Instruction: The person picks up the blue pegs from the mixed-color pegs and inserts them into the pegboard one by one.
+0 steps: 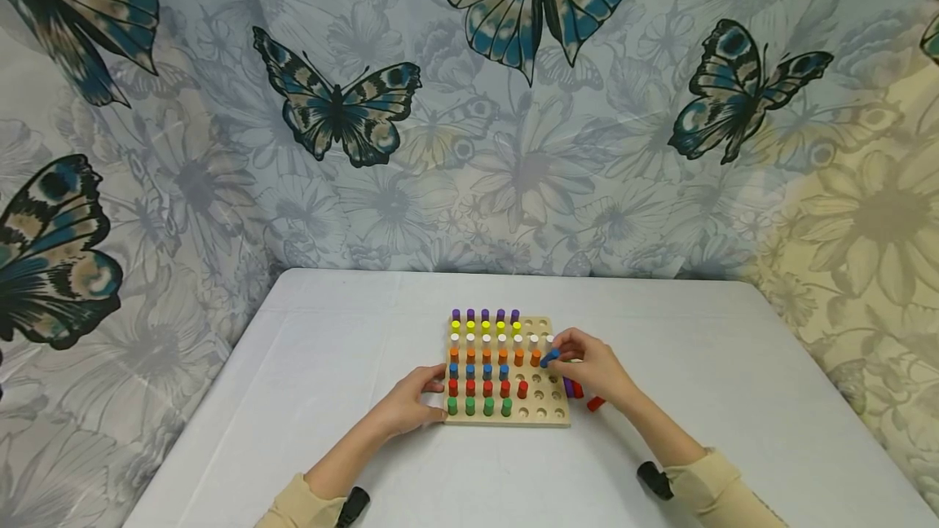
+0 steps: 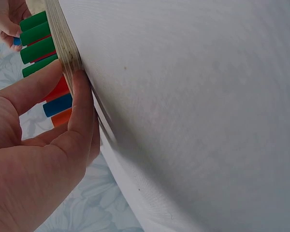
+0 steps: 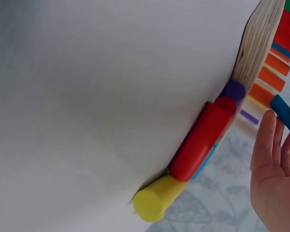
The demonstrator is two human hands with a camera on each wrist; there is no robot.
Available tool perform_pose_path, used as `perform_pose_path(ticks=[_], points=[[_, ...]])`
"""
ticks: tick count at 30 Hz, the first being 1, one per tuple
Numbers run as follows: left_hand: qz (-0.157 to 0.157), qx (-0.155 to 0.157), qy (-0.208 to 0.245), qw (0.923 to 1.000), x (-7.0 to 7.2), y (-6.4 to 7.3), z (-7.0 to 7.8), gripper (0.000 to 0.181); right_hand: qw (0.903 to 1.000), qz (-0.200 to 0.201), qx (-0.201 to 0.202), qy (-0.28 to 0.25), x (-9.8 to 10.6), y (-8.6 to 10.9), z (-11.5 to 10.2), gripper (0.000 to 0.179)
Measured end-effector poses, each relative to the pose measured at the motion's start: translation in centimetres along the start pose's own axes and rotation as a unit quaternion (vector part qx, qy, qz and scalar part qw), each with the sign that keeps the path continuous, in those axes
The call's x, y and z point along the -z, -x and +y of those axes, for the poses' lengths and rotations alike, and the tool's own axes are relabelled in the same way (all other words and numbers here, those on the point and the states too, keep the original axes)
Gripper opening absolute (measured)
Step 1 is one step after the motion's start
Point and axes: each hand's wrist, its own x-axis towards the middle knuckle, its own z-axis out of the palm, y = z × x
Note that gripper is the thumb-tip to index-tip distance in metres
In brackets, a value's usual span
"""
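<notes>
A wooden pegboard (image 1: 531, 407) stands on the white table, bearing rows of coloured pegs: purple at the back, then yellow, white, orange, blue, red and green at the front. Several holes on its right side hold no peg. My left hand (image 1: 407, 402) grips the board's left edge, thumb by the front corner, as the left wrist view also shows. Above the right end of the blue row, my right hand (image 1: 592, 367) pinches a tilted blue peg (image 3: 283, 115) between thumb and fingers. The peg's lower end is clear of the board in the right wrist view.
Loose pegs lie along the board's right side, among them a red peg (image 3: 203, 140), a purple peg (image 3: 234, 90) and a yellow peg (image 3: 152, 204). Another red peg (image 1: 596, 403) lies under my right hand. A butterfly-patterned backdrop (image 1: 513, 210) rises behind the table.
</notes>
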Motion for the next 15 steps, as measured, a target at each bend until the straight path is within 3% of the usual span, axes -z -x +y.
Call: perform_pose_path(ticks=[15], points=[[0.000,0.005,0.002,1.0000,0.0,0.0,0.0,0.077,0.9990,-0.032,0.032,0.002,-1.5,-0.1,-0.4,0.025]])
